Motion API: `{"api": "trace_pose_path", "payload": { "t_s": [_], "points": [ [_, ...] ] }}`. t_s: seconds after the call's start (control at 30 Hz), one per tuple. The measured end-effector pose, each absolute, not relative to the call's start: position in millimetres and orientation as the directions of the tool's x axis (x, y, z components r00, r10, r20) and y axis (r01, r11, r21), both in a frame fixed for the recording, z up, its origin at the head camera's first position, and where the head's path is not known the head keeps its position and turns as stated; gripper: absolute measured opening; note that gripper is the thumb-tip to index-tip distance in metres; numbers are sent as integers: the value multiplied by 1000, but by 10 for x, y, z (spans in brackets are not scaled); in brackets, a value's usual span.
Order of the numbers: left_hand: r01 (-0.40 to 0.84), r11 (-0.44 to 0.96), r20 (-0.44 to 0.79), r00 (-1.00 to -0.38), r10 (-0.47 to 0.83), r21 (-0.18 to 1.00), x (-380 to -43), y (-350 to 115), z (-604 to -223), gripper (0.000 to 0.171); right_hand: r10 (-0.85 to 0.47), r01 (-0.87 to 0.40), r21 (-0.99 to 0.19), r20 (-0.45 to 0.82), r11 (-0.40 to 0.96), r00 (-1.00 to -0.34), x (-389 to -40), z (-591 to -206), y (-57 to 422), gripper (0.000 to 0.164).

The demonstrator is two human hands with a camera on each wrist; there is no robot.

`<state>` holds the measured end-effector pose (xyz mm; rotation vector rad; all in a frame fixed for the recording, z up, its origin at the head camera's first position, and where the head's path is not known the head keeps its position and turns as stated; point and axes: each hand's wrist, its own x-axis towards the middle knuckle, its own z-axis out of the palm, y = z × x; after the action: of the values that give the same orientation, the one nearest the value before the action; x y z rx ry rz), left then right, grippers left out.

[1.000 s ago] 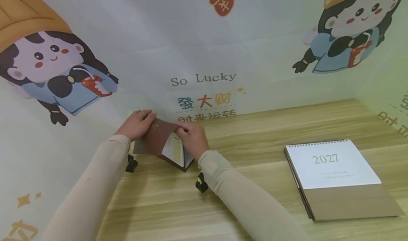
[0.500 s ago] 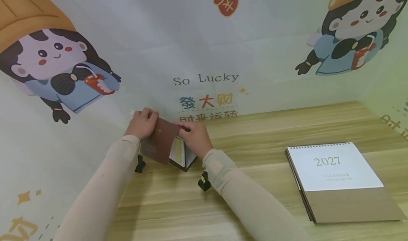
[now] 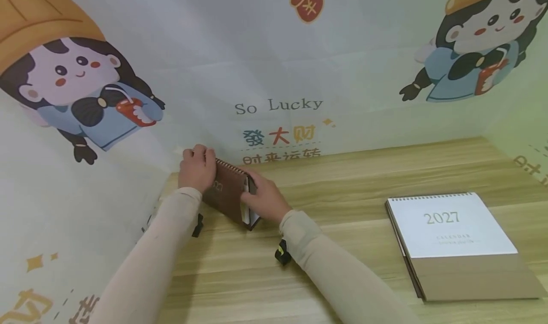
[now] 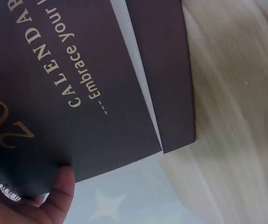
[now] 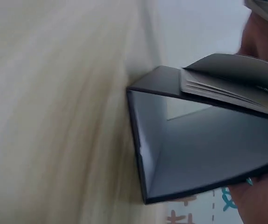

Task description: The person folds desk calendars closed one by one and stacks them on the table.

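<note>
A small dark brown spiral desk calendar [image 3: 229, 191] stands propped at the back left of the table, with gold lettering on its cover. My left hand [image 3: 198, 168] holds its top left corner by the spiral; in the left wrist view the thumb [image 4: 63, 189] lies on the cover. At the other end, my right hand [image 3: 267, 195] grips the calendar, thumb in front and the other fingers hidden behind. Seen from the side in the right wrist view, the calendar's stand [image 5: 227, 140] forms a hollow triangle, with pages slightly apart along one face.
Another desk calendar [image 3: 462, 276], with a white 2027 page and a brown base, lies at the right on the wood-grain table [image 3: 334, 210]. A printed backdrop [image 3: 205, 72] rises right behind the brown calendar and along the left side.
The brown cover, lifted and bent a second ago with a page showing beneath, now lies down over the pages. My left hand has shifted right, and my right thumb has come round to the front.
</note>
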<state>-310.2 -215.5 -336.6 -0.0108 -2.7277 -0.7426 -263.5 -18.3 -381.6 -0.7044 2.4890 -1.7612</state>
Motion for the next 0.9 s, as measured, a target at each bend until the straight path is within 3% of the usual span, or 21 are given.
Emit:
{"api": "trace_pose_path", "payload": {
  "t_s": [0.2,0.47,0.63,0.9],
  "points": [
    [64,861,350,-927,-137,505,-3114,-2110,-3460,53,-414,-311,-928,206,204,-887,-2623,-3665,-161,52],
    [52,851,395,-900,-187,522,-3150,-2093,-3541,52,-248,-342,-894,274,291,-929,-2661,-3646,-354,44],
    [49,848,392,-900,-192,528,-3137,-2096,-3550,51,-246,-309,-891,235,333,-941,-2682,-3747,-379,49],
    [77,831,399,-899,-180,551,-3163,-2090,-3557,51,-277,-264,-923,185,281,-943,-2707,-3811,-315,52]
  ]
}}
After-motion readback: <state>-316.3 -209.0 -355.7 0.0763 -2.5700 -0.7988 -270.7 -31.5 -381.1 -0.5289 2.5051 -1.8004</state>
